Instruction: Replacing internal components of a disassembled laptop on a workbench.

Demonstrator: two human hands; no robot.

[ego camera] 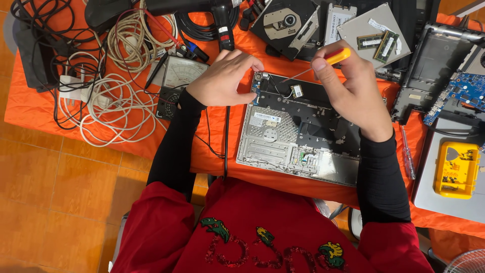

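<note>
An opened laptop base [283, 141] lies on the orange table cloth, its silver inner frame facing up. My right hand [348, 86] is shut on a screwdriver [328, 60] with a yellow and red handle, its thin shaft pointing down-left toward a small wireless card [297, 91] at the base's far edge. My left hand [225, 78] rests at the far left corner of the base, fingers curled and touching the frame, holding nothing that I can see.
An analog multimeter [179, 76] and a pile of white cables [108, 101] lie left. An optical drive [285, 23], memory modules [379, 43], a black laptop shell [432, 63], a blue circuit board [462, 91], a second screwdriver [408, 154] and a yellow box [457, 169] lie behind and right.
</note>
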